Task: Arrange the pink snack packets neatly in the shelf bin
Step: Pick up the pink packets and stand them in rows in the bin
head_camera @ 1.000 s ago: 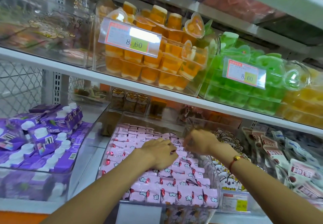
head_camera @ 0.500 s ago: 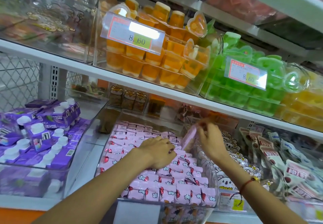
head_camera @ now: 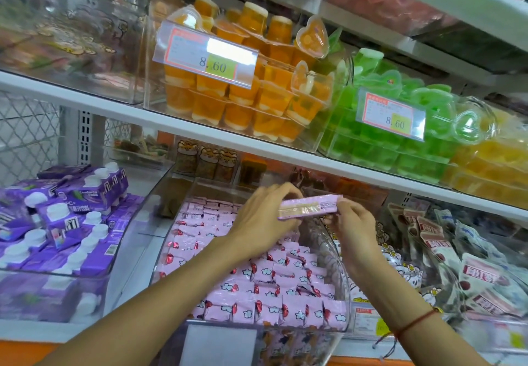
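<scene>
Both hands hold one pink snack packet [head_camera: 311,206] lifted above the clear shelf bin [head_camera: 340,285], roughly level and seen edge-on. The left hand [head_camera: 264,217] curls its fingers round the packet's left end, and the right hand [head_camera: 353,221] pinches the right end between thumb and fingers. Beneath them the bin holds the other pink snack packets [head_camera: 257,288], lying in overlapping rows with their white cloud prints facing up; the rows near the front wall look tidier than those in the middle, though blur makes this hard to judge. A red string bracelet [head_camera: 415,322] circles the right wrist. Left of the bin lie purple drink cartons [head_camera: 71,222] with white caps. On the shelf above stand orange jelly cups [head_camera: 243,99] and green jelly cups [head_camera: 380,125], each behind a price tag [head_camera: 207,54] reading 8.60.
</scene>
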Motion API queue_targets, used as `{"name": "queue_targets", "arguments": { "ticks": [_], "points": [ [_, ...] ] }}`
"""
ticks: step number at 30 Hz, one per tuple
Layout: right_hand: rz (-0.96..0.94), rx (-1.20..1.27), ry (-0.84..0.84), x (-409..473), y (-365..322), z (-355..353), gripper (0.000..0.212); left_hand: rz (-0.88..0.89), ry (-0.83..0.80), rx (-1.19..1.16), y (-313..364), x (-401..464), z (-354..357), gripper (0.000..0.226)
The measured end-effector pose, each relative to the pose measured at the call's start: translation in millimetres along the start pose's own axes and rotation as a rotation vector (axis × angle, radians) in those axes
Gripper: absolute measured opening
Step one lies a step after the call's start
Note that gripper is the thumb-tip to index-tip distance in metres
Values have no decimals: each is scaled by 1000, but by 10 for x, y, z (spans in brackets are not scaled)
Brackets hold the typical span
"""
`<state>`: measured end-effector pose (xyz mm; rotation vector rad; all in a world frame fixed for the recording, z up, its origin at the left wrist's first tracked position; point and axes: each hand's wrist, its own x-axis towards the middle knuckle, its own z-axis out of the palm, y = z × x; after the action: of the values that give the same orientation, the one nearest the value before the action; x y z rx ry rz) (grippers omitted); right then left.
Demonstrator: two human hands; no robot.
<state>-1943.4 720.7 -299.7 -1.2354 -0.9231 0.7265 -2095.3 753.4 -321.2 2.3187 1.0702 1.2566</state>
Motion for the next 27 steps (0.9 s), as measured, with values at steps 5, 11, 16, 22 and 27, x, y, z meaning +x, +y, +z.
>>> {"name": "queue_targets", "arguments": {
  "ticks": [5,11,16,22,27],
  "points": [
    [203,100,-176,4,-143,-141,30,-526,-263,-723,-65,50,-131,33],
    [62,-88,-391,-70,-151,-131,36,-699,-429,-967,-76,77,-90,46],
    [-21,-69,-246,-93,-150,-104,31,-724,-342,-1034,-70,66,-105,49],
    [-213,-534,-263,-95,-183,-188,32,-562,-62,-697,-46,77,-201,62],
    [-657,-929,-448,-104,-128,-102,57,-282,63,-469,34,39,-159,25]
  ]
}}
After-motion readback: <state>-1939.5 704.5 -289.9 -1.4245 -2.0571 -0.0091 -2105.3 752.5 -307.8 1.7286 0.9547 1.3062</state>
